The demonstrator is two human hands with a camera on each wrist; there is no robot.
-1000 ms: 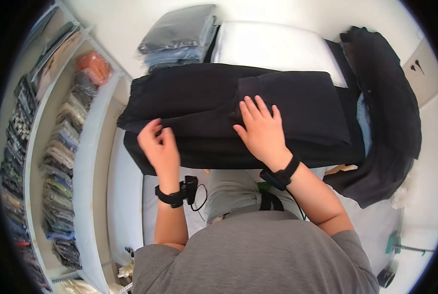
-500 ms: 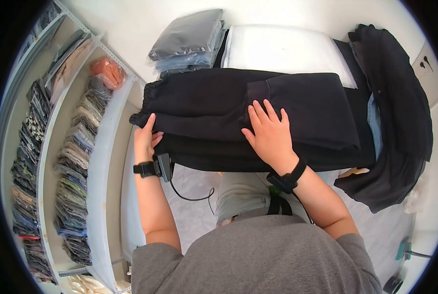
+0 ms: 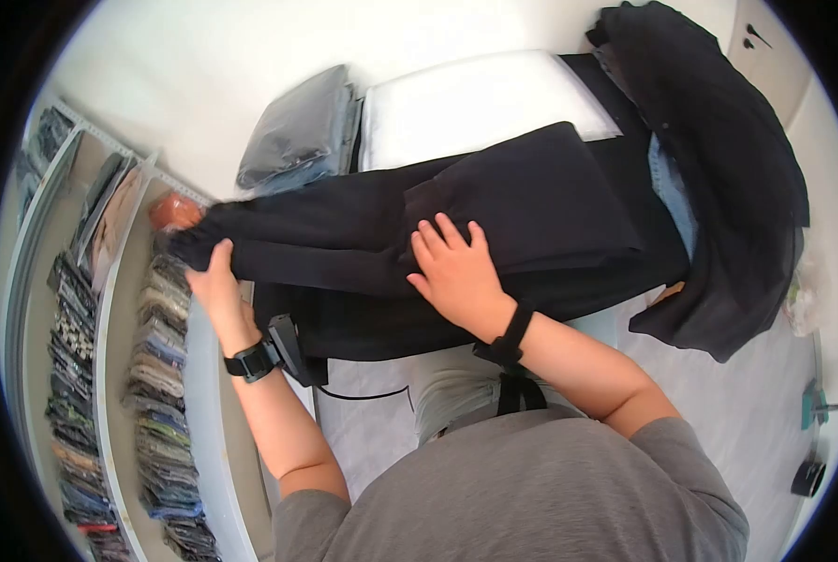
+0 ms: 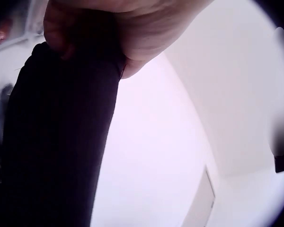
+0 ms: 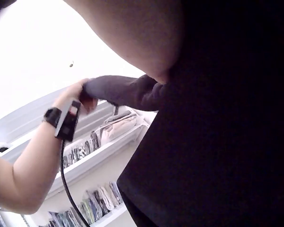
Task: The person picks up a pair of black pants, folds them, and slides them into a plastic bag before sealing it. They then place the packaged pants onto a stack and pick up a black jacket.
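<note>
Black trousers [image 3: 522, 192] lie on a black-covered table, one end folded over at the right and the legs stretching left to gathered elastic cuffs [image 3: 201, 229]. My left hand [image 3: 220, 295] grips the legs at the cuff end, thumb on top; in the left wrist view the dark leg [image 4: 59, 132] hangs down from the curled fingers. The right wrist view shows that leg end raised above the table. With fingers straight and spread, my right hand [image 3: 461, 281] rests on the folded part by its ribbed edge. Some of the left fingers are hidden beneath the cloth.
Behind the trousers are a stack of bagged garments [image 3: 297, 131] and a white plastic sheet or bag stack [image 3: 475, 98]. More dark clothing [image 3: 719, 159] hangs over the table's right end, with blue denim [image 3: 670, 197] under it. Shelves of bagged clothes [image 3: 161, 375] stand close on the left.
My left hand went from empty above the cloth to the cuff end, took hold, and lifted it up and left. The right hand stays on the folded part.
</note>
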